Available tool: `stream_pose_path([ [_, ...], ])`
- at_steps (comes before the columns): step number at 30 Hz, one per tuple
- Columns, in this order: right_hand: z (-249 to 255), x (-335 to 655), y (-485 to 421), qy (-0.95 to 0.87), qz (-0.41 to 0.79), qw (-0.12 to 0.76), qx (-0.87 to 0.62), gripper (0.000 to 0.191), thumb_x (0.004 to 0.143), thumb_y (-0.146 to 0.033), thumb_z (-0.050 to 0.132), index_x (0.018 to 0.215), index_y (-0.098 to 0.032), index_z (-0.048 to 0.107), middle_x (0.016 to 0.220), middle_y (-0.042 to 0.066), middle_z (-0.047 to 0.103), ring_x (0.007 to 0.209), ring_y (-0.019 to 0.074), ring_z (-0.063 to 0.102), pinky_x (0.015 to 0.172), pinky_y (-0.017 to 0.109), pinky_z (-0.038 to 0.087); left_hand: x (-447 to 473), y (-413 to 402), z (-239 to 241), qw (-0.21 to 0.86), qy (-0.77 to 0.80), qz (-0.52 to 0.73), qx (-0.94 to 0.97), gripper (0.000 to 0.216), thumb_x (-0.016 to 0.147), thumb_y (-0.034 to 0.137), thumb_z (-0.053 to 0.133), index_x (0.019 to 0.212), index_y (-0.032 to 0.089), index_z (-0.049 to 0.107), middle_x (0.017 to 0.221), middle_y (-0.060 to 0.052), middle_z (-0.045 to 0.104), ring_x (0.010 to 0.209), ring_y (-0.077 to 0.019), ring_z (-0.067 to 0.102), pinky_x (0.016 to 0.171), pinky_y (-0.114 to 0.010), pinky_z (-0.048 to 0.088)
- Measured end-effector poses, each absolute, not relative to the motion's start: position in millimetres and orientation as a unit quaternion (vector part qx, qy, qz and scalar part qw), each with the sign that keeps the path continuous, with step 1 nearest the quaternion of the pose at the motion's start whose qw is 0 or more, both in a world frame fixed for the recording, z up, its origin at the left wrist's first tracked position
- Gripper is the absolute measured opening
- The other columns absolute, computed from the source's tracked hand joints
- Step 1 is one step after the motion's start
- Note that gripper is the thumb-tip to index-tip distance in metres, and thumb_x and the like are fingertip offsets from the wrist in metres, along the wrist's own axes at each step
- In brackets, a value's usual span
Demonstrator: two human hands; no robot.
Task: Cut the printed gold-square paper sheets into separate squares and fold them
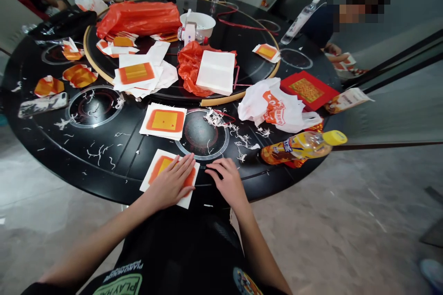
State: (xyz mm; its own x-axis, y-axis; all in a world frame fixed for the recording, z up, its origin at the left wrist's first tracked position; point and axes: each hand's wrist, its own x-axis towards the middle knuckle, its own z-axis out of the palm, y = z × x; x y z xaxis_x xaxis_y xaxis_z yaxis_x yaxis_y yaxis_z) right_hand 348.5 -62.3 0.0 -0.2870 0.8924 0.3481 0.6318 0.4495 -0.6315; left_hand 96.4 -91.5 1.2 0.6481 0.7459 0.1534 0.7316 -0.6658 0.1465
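Observation:
My left hand (172,181) lies flat, fingers stretched out, on a white sheet of joss paper (155,166) with an orange and gold square. The sheet sits at the table's near edge. To its right, my right hand (224,176) rests at the table with its fingers bent and the thumb apart from the index finger; nothing shows between them. Just beyond my hands is a neat stack of similar joss paper (166,121). Shredded white paper strips (217,119) lie past my right hand.
A drink bottle with a yellow cap (301,147) lies at the right, near a white plastic bag (273,103) and a red packet (308,88). Folded gold pieces (80,75) and a phone (43,104) are at the left. Another person (321,20) sits at far right.

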Motion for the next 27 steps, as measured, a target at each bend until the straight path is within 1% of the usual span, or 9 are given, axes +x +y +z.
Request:
stream_pose_path([
  [3,-1.2,348.9,-72.8,-0.776,0.189,0.343,-0.494,0.014,0.106,-0.031,0.068,0.107,-0.029,0.081,0.098,0.006,0.075,0.093,0.0245,0.065,0.088,0.045,0.056,92.8,-97.2,1.9,0.046,0.397,0.108,0.91,0.079,0.116,0.051,0.035,0.176,0.011,0.003,0.18,-0.016,0.025,0.17,-0.0274,0.02,0.138,-0.047,0.019],
  [9,-3.5,351.2,-82.6,-0.762,0.183,0.376,-0.495,0.015,0.105,-0.029,0.067,0.101,-0.03,0.081,0.092,0.004,0.073,0.088,0.0231,0.066,0.084,0.044,0.057,88.3,-103.9,5.5,0.093,0.372,0.103,0.918,0.076,0.115,0.047,0.042,0.177,0.015,0.01,0.181,-0.012,0.026,0.169,-0.0271,0.021,0.137,-0.047,0.024],
  [16,-4.6,348.5,-82.3,-0.755,0.173,0.388,-0.5,0.015,0.105,-0.027,0.067,0.1,-0.029,0.082,0.091,0.005,0.074,0.086,0.0235,0.067,0.082,0.044,0.058,86.2,-101.5,9.4,0.126,0.338,0.09,0.928,0.071,0.118,0.042,0.035,0.177,0.019,0.004,0.181,-0.008,0.024,0.169,-0.0212,0.022,0.139,-0.044,0.018],
  [20,-4.4,348.1,-81.6,-0.761,0.167,0.383,-0.496,0.015,0.105,-0.026,0.066,0.1,-0.028,0.081,0.092,0.005,0.074,0.088,0.0234,0.066,0.084,0.044,0.057,85.6,-100.7,9.4,0.131,0.333,0.089,0.929,0.069,0.117,0.04,0.035,0.177,0.017,0.007,0.181,-0.007,0.023,0.169,-0.0205,0.02,0.14,-0.043,0.015],
  [27,-0.6,348.5,-79.4,-0.768,0.177,0.361,-0.498,0.017,0.107,-0.025,0.063,0.101,-0.027,0.079,0.094,0.007,0.073,0.091,0.0241,0.066,0.085,0.044,0.057,85.5,-99.9,7.9,0.126,0.324,0.088,0.933,0.068,0.117,0.039,0.035,0.177,0.016,0.009,0.18,-0.007,0.024,0.169,-0.0206,0.021,0.139,-0.044,0.017],
])
